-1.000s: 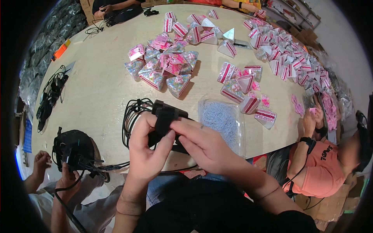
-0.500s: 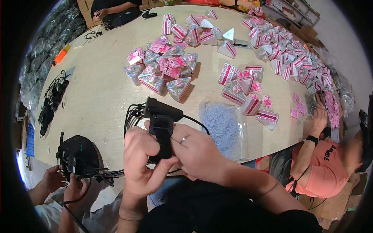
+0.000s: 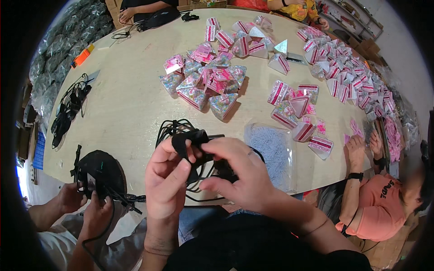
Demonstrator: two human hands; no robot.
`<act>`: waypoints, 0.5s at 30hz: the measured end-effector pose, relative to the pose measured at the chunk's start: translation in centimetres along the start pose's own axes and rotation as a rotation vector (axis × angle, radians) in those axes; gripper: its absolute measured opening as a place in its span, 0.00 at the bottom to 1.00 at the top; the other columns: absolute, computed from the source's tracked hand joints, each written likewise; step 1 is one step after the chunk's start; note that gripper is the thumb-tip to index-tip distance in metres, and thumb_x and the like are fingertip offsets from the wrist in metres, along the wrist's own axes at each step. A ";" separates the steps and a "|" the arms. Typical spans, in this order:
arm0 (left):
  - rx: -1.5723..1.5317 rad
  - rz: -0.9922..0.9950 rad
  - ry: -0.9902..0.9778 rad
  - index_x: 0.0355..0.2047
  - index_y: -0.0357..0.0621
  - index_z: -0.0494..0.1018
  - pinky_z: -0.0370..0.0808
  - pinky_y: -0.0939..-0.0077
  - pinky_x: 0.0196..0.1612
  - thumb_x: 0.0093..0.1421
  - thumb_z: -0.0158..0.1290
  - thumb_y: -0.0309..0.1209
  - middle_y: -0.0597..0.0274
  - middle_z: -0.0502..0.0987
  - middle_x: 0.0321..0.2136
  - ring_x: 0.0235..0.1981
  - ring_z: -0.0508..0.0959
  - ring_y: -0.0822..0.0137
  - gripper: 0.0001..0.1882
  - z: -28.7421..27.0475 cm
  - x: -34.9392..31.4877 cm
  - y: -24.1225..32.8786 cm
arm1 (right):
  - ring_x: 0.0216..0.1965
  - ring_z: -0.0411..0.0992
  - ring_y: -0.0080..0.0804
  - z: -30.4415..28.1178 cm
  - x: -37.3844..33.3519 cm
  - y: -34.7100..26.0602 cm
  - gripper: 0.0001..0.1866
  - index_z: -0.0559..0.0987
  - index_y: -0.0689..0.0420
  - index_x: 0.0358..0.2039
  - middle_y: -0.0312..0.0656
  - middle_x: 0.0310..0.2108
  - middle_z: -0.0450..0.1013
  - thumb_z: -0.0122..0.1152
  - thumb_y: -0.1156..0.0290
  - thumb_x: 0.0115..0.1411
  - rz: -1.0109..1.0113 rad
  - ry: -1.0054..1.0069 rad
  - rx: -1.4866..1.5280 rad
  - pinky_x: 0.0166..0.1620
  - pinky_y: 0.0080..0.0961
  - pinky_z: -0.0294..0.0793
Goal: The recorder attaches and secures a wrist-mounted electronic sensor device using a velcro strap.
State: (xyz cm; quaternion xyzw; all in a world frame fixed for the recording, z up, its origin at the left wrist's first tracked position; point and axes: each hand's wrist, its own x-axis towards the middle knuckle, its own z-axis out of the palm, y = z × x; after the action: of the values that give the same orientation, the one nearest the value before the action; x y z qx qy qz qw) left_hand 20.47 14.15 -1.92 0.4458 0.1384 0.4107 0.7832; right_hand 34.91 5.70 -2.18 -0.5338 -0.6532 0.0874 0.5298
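Note:
Both my hands are at the near edge of the table, handling a black strap (image 3: 196, 135) that belongs to a small black device (image 3: 224, 169). My left hand (image 3: 165, 180) is closed, with the strap looped over its fingers and its thumb against it. My right hand (image 3: 244, 176) curls around the other side of the strap and the device; its fingertips partly hide them. The device body is mostly covered by the right hand. Black cables (image 3: 169, 128) lie coiled just behind my hands and run beneath them.
Past my hands sit pink and glittery wedge-shaped packages (image 3: 224, 106) and a larger heap (image 3: 348, 86) at the right. A clear tray (image 3: 293, 169) holds pale blue shreds (image 3: 269, 151). A co-worker at left holds a black cap (image 3: 101, 174); another in orange works at right.
The black device has turned over in my hands, so the strap now shows on top. My right hand has opened out from its tight grip. My view has shifted slightly left.

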 end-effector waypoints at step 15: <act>-0.039 0.006 0.046 0.51 0.34 0.66 0.74 0.70 0.47 0.64 0.47 0.26 0.58 0.75 0.35 0.42 0.77 0.62 0.16 -1.4 0.1 -1.1 | 0.20 0.70 0.39 0.6 0.0 -1.3 0.15 0.69 0.56 0.19 0.41 0.17 0.67 0.60 0.63 0.56 0.125 -0.220 -0.038 0.23 0.33 0.67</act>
State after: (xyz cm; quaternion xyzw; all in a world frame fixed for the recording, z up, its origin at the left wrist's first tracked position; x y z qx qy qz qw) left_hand 20.31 14.78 -3.64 0.4214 0.1469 0.4258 0.7871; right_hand 33.69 5.42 -1.55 -0.5706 -0.6744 0.1662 0.4382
